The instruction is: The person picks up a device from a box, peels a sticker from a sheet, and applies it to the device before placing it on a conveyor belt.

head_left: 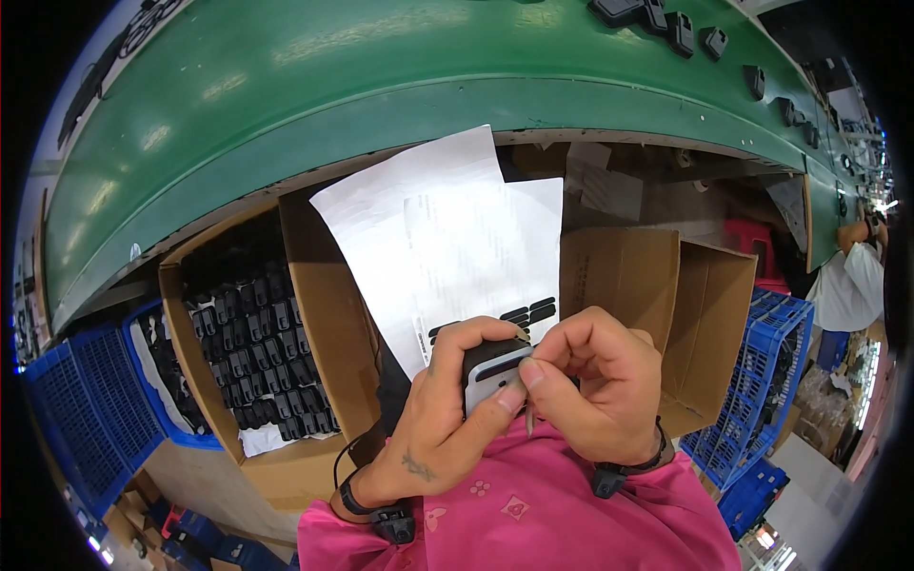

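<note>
My left hand [443, 419] is wrapped round a small black and grey plastic device [488, 392], holding it tilted in front of my chest. A black strip [499, 367] lies along the grey face. At the device's right end my right hand [602, 385] is closed, thumb and forefinger pinched together at the strip's end; what sits between them is hidden. A thin pointed piece [529, 422] sticks out below the right fingers, its kind unclear. Behind the device, white sheets [447, 228] bear several black oblong stickers [541, 309].
A cardboard box [357, 376] on the left holds rows of black devices [252, 333]. To the right stand an open cardboard box [709, 333] and a blue crate [752, 362]. Across the far side runs a green bench [381, 57] carrying several black devices [680, 33].
</note>
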The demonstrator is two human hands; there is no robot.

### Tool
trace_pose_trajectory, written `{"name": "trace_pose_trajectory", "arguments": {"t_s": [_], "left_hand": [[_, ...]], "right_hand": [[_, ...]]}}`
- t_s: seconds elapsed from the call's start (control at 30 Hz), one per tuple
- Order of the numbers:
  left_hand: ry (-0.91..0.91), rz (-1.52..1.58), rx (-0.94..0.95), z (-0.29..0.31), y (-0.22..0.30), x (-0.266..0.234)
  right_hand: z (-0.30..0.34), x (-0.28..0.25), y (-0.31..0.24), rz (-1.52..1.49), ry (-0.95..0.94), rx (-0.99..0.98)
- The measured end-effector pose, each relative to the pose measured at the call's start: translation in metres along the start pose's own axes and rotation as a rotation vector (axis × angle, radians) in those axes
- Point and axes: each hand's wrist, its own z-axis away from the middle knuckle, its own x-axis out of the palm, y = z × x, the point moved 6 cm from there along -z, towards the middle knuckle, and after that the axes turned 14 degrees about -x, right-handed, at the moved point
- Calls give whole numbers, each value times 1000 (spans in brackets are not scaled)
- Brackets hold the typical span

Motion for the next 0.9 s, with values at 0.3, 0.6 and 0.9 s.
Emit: {"name": "trace_pose_trajectory", "arguments": {"t_s": [0.3, 0.6, 0.9], "left_hand": [[-24, 286, -106, -8, -17, -5], [-77, 470, -106, -9, -21, -10], [496, 743, -128, -15, -35, -30]], "right_hand": [[1, -21, 25, 151, 9, 48], [12, -61, 107, 284, 293, 175], [34, -13, 148, 71, 210, 62]]}}
